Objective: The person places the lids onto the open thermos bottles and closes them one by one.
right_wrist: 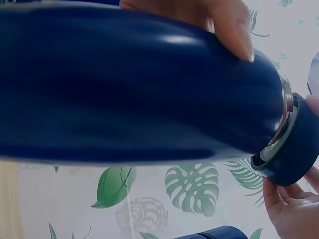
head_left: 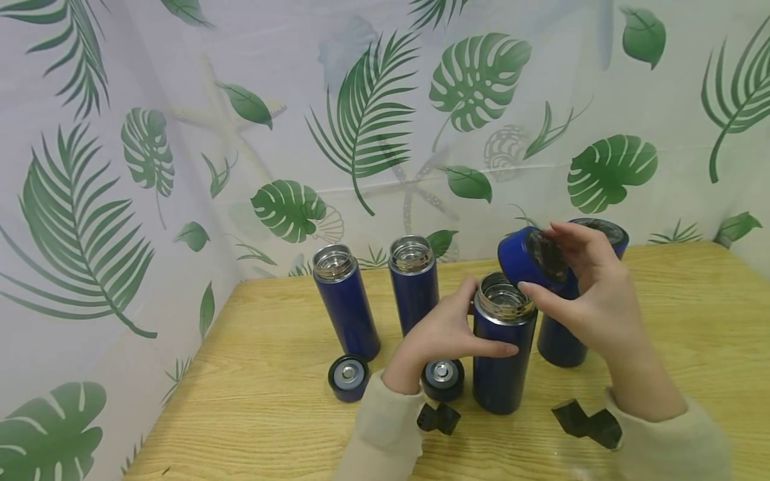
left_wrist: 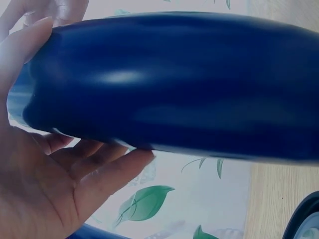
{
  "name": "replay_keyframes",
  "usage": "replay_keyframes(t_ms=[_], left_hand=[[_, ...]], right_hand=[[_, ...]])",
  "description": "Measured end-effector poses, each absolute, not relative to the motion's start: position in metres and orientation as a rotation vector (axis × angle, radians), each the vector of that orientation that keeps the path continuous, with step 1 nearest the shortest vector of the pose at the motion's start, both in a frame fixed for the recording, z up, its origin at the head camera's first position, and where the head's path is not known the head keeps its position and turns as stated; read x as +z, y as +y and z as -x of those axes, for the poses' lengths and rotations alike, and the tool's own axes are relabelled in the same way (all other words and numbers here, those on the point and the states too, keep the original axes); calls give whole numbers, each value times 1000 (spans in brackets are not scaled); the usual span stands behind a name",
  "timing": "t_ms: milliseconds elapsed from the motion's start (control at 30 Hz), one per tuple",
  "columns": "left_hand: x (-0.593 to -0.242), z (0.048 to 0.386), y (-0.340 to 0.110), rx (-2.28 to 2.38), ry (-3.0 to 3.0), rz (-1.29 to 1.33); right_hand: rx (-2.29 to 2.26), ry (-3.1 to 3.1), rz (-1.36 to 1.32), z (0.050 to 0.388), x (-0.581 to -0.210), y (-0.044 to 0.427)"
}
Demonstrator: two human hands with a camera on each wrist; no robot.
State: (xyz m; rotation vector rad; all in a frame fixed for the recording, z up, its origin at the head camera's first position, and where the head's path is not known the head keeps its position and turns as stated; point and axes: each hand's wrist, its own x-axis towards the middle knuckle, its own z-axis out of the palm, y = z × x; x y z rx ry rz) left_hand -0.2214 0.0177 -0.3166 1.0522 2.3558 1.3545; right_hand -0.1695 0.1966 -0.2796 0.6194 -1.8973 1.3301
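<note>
Yellowish wood-grain table (head_left: pixel 265 414); behind it, white sheet (head_left: pixel 385 153), green leaf prints (head_left: pixel 481 80).

your left hand (head_left: pixel 448 331) grips a glossy dark-blue bottle (head_left: pixel 502 374), upright and uncapped, its silvery threaded neck (head_left: pixel 505 308) bare; your right hand (head_left: pixel 607 307) holds a blue, dark-topped lid (head_left: pixel 515 257), tilted, just beside the bottle's mouth.

Bright, soft, fairly even light fills the head view, with faint shadows on the worktop (head_left: pixel 259 401) and small glints on the steel neck (head_left: pixel 505 308) of the bottle (head_left: pixel 500 374). Both wrist views look softer, the lens bulging the bottle, whose side carries a pale glare spot; the leaf-printed backdrop (right_wrist: pixel 149 199) washes toward white at upper right in the right one.
</note>
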Motion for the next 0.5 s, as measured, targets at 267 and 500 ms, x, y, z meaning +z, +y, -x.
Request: replay_keyframes(t_ms=[267, 500], left_hand=[[-317, 221, 17, 1382, 2302, -1040], [-318, 221, 17, 1418, 2250, -1097]], right_hand=[[1351, -1925, -682, 169, -281, 193], [1346, -1936, -747, 170, -283, 190]])
